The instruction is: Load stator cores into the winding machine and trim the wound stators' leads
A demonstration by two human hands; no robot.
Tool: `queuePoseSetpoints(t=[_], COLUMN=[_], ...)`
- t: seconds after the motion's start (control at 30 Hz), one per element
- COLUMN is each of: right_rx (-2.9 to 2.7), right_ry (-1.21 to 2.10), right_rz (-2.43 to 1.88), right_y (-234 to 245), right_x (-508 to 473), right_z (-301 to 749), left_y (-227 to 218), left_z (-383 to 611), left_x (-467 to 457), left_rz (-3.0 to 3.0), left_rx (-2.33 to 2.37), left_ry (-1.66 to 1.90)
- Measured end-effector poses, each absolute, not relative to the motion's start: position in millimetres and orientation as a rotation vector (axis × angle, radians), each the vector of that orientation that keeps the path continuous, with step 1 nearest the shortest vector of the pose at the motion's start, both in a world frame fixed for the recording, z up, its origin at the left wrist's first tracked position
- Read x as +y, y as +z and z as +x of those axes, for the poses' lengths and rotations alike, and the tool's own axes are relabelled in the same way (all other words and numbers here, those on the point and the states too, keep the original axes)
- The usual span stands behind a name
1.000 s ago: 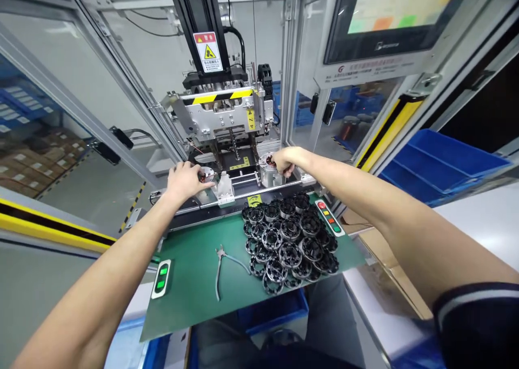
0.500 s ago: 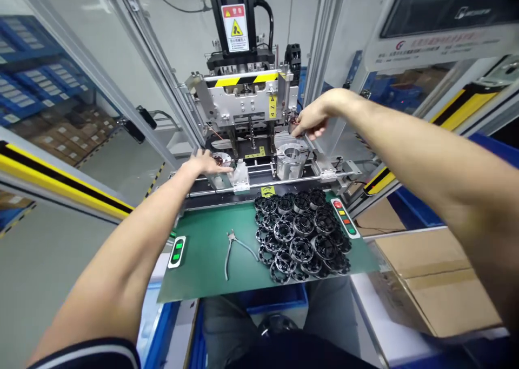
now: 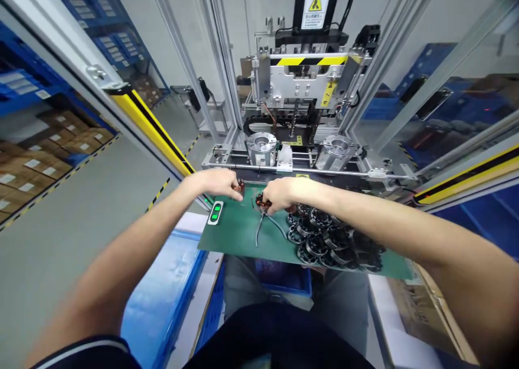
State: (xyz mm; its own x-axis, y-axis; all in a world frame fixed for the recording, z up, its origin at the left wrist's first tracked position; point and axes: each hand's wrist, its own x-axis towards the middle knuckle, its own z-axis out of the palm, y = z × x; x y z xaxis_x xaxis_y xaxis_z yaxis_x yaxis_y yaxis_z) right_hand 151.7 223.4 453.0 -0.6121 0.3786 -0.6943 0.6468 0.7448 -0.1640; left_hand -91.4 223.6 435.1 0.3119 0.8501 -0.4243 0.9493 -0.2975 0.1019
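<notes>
Wound stators sit gripped in both hands, left hand [image 3: 219, 182] and right hand [image 3: 278, 193], above the green mat [image 3: 231, 231]; fixtures [image 3: 261, 145] behind it stand empty, black cores [image 3: 324, 239] unprocessed.

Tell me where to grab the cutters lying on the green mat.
Take the cutters by the two long handles, coming from above on the near side. They lie flat, handles trailing toward the person, while the head end sits under the right hand.

A factory assembly station. A guarded machine [image 3: 302, 82] with hazard stripes and a warning label fills the upper centre, framed by aluminium posts. Shelves of cartons [image 3: 44, 147] line the left, blue bins [image 3: 430, 61] the right.
</notes>
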Motion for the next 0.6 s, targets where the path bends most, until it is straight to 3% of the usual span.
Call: queuePoseSetpoints(t=[0.1, 0.2, 0.4, 0.6], right_rx=[2.271, 2.342, 2.512, 2.602], right_ry=[-0.416, -0.297, -0.216, -0.272], right_rz=[0.825, 0.892, 0.917, 0.921], right_y=[406.6, 368.3, 325.8, 319.7], right_x=[231.5, 233.7, 228.0, 207.8], right_z=[101.5, 77.4, 81.3, 82.4], left_y=[367.4, 326.5, 293.8, 280.9], left_z=[-106.1, -115.8, -122.2, -130.3], left_x=[204.4, 197.9, 181.1, 159.4], left_rz=[2.203, 2.221, 2.273, 2.261], left_rx=[1.679, 1.812, 1.909, 1.906], left_ry=[-0.528, -0.468, -0.251, -0.178])
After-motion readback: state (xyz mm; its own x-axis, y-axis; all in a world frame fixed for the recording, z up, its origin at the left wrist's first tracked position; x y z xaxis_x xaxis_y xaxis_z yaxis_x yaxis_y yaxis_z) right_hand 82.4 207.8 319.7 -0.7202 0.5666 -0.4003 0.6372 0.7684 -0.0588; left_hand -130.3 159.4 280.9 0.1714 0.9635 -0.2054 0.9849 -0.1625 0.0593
